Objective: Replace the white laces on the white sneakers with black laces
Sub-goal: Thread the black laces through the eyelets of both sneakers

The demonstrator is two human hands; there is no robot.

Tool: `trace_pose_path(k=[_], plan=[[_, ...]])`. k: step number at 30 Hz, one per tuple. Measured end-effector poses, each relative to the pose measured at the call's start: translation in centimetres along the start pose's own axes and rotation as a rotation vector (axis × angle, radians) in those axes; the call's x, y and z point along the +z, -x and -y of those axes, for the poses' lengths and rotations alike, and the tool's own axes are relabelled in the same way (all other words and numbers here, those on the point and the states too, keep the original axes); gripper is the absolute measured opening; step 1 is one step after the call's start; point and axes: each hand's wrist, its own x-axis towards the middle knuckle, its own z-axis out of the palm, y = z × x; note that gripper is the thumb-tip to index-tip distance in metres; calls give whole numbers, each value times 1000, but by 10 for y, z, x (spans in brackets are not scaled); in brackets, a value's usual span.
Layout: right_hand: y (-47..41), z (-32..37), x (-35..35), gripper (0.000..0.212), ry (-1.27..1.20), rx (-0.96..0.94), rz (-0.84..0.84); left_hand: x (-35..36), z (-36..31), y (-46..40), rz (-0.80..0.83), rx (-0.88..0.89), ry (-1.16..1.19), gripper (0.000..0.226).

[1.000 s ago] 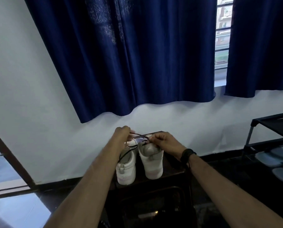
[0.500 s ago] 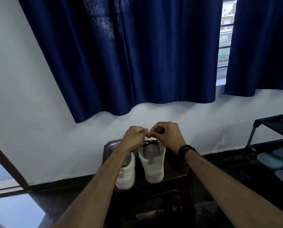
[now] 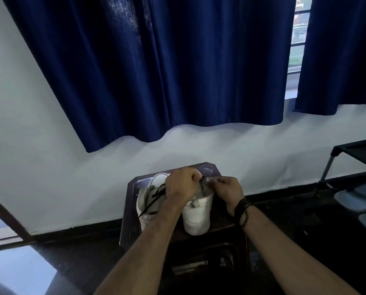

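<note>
Dark stool (image 3: 133, 209) under sneakers (image 3: 195, 218), shoe rack (image 3: 356, 150) rightward.

A: How much of the right sneaker (image 3: 195, 218) shows?
B: Only its heel; both hands cover the front, and the left hand (image 3: 181, 184) and right hand (image 3: 228, 187) are blurred, so their grip is unreadable.
A: And the black lace (image 3: 154, 195)?
B: It disappears under the left hand. That forearm also hides part of the left sneaker (image 3: 144, 206)
</note>
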Motion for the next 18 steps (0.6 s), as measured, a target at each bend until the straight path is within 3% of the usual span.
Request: trace_pose_path(k=[3, 8, 12, 16, 18], plan=[[-4, -9, 0, 47, -248, 72, 120, 8, 4, 4, -24, -14, -68, 20], [9, 4, -2, 12, -434, 136, 149, 17, 11, 0, -1, -33, -60, 19], [11, 4, -4, 14, -496, 187, 177, 22, 15, 1, -24, 61, -149, 21], [7, 0, -4, 20, -513, 236, 169, 22, 9, 2, -138, 261, -220, 34], [5, -3, -4, 24, -534, 249, 163, 23, 3, 2, -104, 280, -203, 27]])
